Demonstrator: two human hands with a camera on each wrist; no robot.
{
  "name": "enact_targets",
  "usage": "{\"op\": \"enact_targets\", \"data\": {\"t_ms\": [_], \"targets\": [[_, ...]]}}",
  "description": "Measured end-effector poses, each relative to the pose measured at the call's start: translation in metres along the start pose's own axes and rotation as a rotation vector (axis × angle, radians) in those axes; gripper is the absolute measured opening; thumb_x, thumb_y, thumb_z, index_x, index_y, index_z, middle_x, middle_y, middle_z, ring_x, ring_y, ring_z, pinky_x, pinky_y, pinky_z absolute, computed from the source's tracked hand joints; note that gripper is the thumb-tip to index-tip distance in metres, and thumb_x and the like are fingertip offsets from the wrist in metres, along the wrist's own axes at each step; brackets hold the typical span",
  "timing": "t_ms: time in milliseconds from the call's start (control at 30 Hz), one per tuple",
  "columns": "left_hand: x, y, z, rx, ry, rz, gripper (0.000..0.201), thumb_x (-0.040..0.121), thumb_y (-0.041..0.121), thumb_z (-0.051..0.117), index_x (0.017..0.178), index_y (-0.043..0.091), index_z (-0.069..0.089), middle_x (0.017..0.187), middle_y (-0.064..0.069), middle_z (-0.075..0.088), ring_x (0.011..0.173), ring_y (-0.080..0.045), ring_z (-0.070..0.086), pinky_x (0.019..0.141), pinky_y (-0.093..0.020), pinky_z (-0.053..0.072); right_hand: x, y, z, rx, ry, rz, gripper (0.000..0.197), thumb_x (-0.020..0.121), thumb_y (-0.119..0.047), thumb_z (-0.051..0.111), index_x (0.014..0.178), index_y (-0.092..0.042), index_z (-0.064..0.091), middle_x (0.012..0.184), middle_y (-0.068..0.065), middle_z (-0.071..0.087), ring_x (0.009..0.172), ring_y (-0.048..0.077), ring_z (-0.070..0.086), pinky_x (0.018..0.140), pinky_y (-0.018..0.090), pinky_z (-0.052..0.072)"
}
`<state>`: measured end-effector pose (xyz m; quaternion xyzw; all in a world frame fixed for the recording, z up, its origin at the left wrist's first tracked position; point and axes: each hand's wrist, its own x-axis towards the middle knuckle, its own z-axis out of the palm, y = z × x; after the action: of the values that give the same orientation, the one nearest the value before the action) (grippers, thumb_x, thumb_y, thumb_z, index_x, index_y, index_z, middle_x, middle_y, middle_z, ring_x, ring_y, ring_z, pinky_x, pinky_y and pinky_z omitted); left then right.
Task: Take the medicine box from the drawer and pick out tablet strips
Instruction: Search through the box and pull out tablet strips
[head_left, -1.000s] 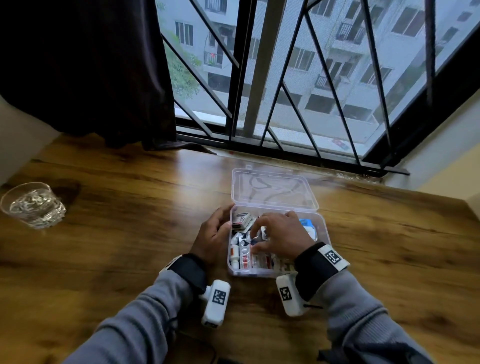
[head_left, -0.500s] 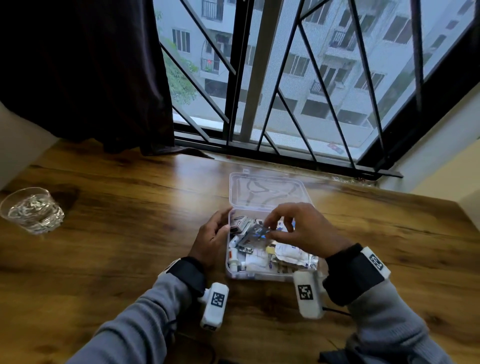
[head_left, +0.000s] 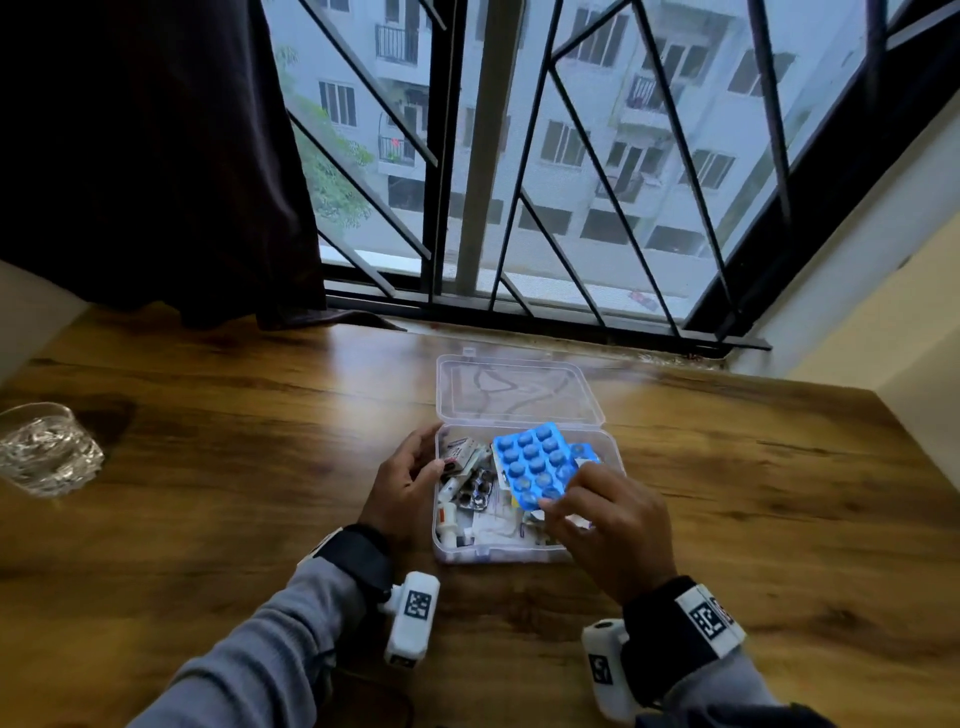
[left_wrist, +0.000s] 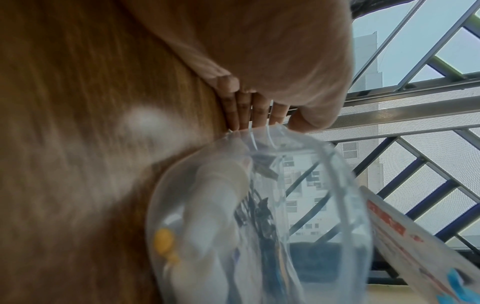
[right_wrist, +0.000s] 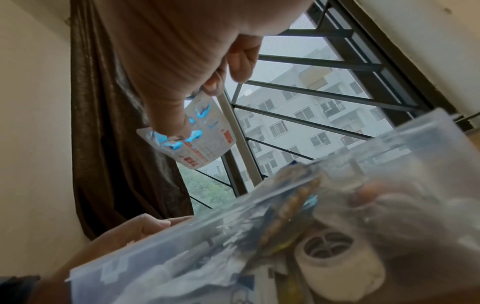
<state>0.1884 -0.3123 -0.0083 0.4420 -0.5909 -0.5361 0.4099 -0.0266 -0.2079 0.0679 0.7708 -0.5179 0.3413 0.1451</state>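
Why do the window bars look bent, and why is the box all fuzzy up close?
Head view: the wide lens bows the window bars; the blue tablet strip looks sharp. Left wrist view: the clear medicine box sits too near, so it blurs, and glare whitens the table. Right wrist view: the box is smeary, the buildings outside sharper.

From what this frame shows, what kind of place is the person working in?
Probably a room in an upper-floor flat. A wooden table stands against a barred window with a dark curtain, apartment blocks show outside, and the right hand lifts a blue tablet strip from a clear medicine box.
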Motion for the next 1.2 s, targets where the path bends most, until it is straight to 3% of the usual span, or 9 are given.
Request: {"op": "enact_targets", "data": {"t_ms": [200,367,467,567,700,900,1000,1100,1200], "targets": [[-0.003,0.001,-0.002,0.043,-0.011,0.007,0.062,0.077,0.018,0.062,0.138,0.013,0.048,0.132,-0.002,0.061,0.116,-0.009,0.062,0.101,-0.029,0.05,-0.008,0.015,-0.013,0.022,0.082,0.19,0.021,0.078,-0.023,0.071,0.062,-0.022,0.058,0.067,-0.003,0.06,0.06,0.011,0.054,0.047,0.025,0.04],[-0.003,0.003,-0.003,0.074,-0.019,0.011,0.064,0.079,0.011,0.061,0.14,0.015,0.045,0.134,-0.004,0.06,0.115,-0.013,0.063,0.101,-0.034,0.05,-0.022,0.042,-0.035,-0.067,0.117,0.33,0.032,0.078,-0.025,0.068,0.057,-0.024,0.043,0.065,-0.014,0.036,0.058,0.005,0.035,0.046,0.029,0.035],[-0.002,0.0,-0.002,0.088,-0.012,0.005,0.059,0.087,-0.006,0.057,0.142,0.01,0.043,0.136,-0.005,0.057,0.111,-0.001,0.063,0.098,-0.023,0.05,-0.034,0.058,-0.044,-0.141,0.08,0.471,0.033,0.073,-0.026,0.066,0.054,-0.023,0.039,0.059,-0.011,0.038,0.05,0.016,0.042,0.041,0.031,0.035],[-0.002,0.0,0.0,0.108,-0.005,0.001,0.057,0.089,-0.008,0.054,0.142,0.011,0.044,0.133,0.001,0.055,0.105,0.014,0.059,0.095,-0.015,0.049,-0.054,0.074,-0.041,-0.19,0.012,0.655,0.037,0.067,-0.019,0.075,0.052,-0.015,0.042,0.056,-0.007,0.04,0.052,0.019,0.045,0.044,0.029,0.033],[-0.002,-0.001,0.0,0.121,-0.004,0.029,0.058,0.085,0.008,0.052,0.142,0.012,0.044,0.139,-0.002,0.053,0.124,-0.012,0.054,0.108,-0.037,0.042,-0.071,0.087,-0.038,-0.216,-0.082,0.798,0.048,0.065,-0.018,0.081,0.055,-0.025,0.034,0.059,-0.002,0.049,0.056,0.026,0.053,0.048,0.031,0.037],[0.0,-0.008,-0.003,0.113,0.035,0.042,0.064,0.079,0.015,0.045,0.143,0.013,0.044,0.143,-0.004,0.05,0.131,-0.019,0.049,0.112,-0.048,0.038,-0.075,0.089,-0.034,-0.117,-0.236,0.787,0.04,0.066,-0.022,0.075,0.054,-0.031,0.039,0.067,-0.009,0.049,0.059,0.015,0.053,0.047,0.027,0.034],[0.0,-0.009,-0.002,0.098,0.044,0.044,0.064,0.079,0.015,0.044,0.143,0.011,0.043,0.144,-0.005,0.049,0.131,-0.018,0.048,0.112,-0.044,0.038,-0.074,0.086,-0.03,-0.089,-0.38,0.789,0.038,0.069,-0.026,0.074,0.05,-0.034,0.041,0.07,-0.011,0.051,0.064,0.014,0.054,0.046,0.019,0.027],[0.001,-0.01,-0.002,0.089,0.044,0.049,0.063,0.08,0.016,0.044,0.143,0.01,0.043,0.145,-0.006,0.048,0.131,-0.018,0.048,0.111,-0.043,0.038,-0.071,0.08,-0.027,-0.145,-0.497,0.789,0.008,0.069,-0.035,0.07,0.066,-0.031,0.065,0.08,-0.008,0.063,0.076,0.015,0.061,0.051,0.025,0.03],[0.001,-0.013,-0.004,0.058,0.049,0.046,0.063,0.08,0.015,0.044,0.142,0.01,0.043,0.143,-0.005,0.049,0.13,-0.018,0.049,0.111,-0.045,0.039,-0.074,0.077,-0.023,-0.138,-0.546,0.778,0.009,0.071,-0.043,0.07,0.073,-0.034,0.068,0.079,-0.012,0.062,0.078,0.011,0.06,0.055,0.025,0.036]]}}
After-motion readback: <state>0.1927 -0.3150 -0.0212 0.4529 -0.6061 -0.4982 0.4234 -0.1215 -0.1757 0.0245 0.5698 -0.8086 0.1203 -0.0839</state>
